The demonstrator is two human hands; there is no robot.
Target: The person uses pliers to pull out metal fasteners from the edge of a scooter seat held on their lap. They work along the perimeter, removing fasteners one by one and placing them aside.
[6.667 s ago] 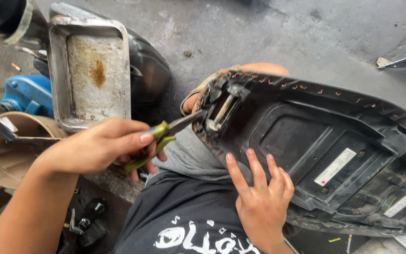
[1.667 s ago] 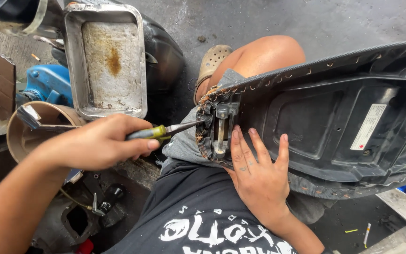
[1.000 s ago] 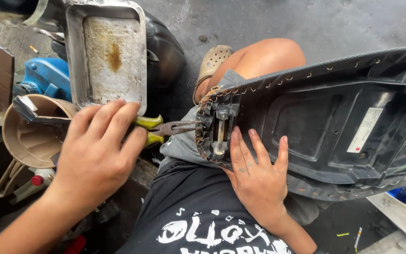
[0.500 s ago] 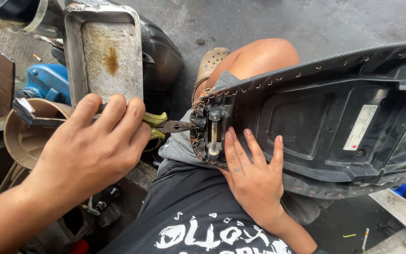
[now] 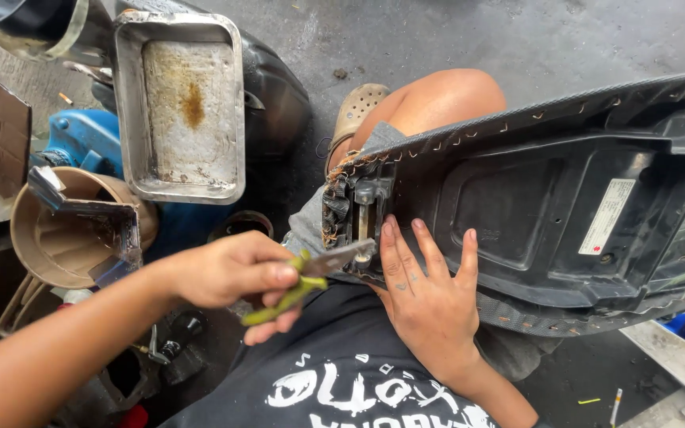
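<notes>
The upturned black seat (image 5: 564, 214) stretches from centre frame to the right edge; the right hand (image 5: 430, 297) presses spread flat on it, while the left hand (image 5: 235, 273) clamps green-handled pliers (image 5: 311, 273) pointing right at its near, frayed end.

Two hands (image 5: 231, 273), one pliers (image 5: 311, 277), one seat base (image 5: 549, 214), one metal tray (image 5: 180, 107).

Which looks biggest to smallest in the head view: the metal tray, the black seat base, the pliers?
1. Black seat base
2. Metal tray
3. Pliers, held in the left hand
</notes>
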